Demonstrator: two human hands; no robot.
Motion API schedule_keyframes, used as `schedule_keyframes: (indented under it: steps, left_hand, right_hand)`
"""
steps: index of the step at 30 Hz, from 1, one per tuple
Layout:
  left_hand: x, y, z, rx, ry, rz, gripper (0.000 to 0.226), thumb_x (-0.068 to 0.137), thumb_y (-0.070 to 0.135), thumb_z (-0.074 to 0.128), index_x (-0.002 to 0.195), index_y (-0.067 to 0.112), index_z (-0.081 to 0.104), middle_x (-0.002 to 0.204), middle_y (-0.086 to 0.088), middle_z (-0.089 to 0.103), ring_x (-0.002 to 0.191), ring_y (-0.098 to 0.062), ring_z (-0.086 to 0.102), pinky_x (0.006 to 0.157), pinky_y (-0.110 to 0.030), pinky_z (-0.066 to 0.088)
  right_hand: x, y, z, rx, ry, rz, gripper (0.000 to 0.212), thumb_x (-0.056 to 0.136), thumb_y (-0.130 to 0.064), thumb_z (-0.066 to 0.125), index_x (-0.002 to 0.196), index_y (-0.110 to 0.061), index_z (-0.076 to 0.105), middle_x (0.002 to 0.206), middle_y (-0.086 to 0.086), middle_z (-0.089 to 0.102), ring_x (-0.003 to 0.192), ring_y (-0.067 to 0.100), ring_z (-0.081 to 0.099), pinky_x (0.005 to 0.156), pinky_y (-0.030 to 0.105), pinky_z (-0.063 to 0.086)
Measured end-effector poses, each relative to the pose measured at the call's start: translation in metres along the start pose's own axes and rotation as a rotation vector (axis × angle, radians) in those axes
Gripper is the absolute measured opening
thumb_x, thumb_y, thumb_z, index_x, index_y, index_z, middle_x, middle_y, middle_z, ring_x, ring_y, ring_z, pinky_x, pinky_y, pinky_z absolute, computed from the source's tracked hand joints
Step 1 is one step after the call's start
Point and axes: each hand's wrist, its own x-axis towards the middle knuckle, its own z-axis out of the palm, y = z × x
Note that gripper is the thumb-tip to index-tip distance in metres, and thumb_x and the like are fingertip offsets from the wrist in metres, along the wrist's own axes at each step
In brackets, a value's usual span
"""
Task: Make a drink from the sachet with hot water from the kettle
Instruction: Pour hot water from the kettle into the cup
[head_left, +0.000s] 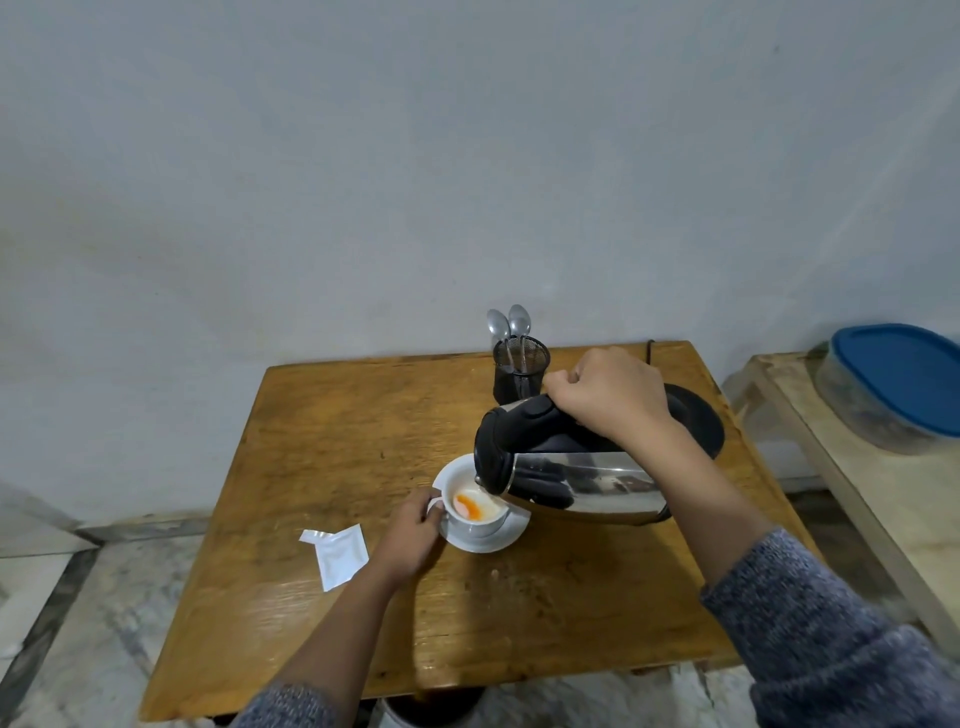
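Observation:
A steel kettle with a black lid and handle is tipped to the left, its spout over a white cup. My right hand grips the kettle's handle from above. The cup stands on a white saucer and holds pale liquid with an orange patch. My left hand holds the cup's handle on its left side. A torn white sachet lies flat on the wooden table, left of my left hand.
The kettle's black base sits at the table's back right, its cord running over the far edge. A black mesh holder with two spoons stands at the back. A blue-lidded container rests on a bench to the right.

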Motion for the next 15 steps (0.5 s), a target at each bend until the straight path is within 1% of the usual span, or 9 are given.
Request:
schedule_keyframes:
  steps: [5,12,15]
  left_hand:
    - [0.0001,-0.0009,-0.0007,-0.012,-0.004,0.003,0.025,0.094,0.021,0.043,0.114,0.017,0.058,0.119,-0.008,0.061,0.105,-0.023,0.054,0.091,-0.035,0.042]
    - [0.0015,0.0004,-0.0021,-0.016,-0.024,0.018,0.023,0.094,0.02,0.043,0.11,0.015,0.059,0.115,-0.009,0.061,0.102,-0.022,0.054,0.086,-0.032,0.04]
    - [0.0021,-0.0004,-0.0034,-0.005,-0.035,0.014,0.023,0.094,0.021,0.043,0.109,0.016,0.059,0.115,-0.009,0.061,0.102,-0.022,0.054,0.086,-0.031,0.04]
  right_hand:
    - [0.0009,-0.0043,-0.001,-0.029,-0.016,-0.018,0.043,0.082,-0.033,0.046,0.044,-0.015,0.038,0.045,-0.002,0.035,0.045,0.017,0.034,0.048,0.025,0.025]
    - [0.0044,-0.0071,-0.0017,-0.034,-0.021,-0.014,0.042,0.082,-0.033,0.046,0.045,-0.015,0.037,0.046,-0.001,0.035,0.045,0.017,0.033,0.047,0.026,0.023]
    - [0.0057,-0.0052,-0.0012,-0.042,-0.019,-0.013,0.042,0.082,-0.033,0.046,0.045,-0.014,0.037,0.045,-0.001,0.034,0.044,0.017,0.033,0.047,0.026,0.023]
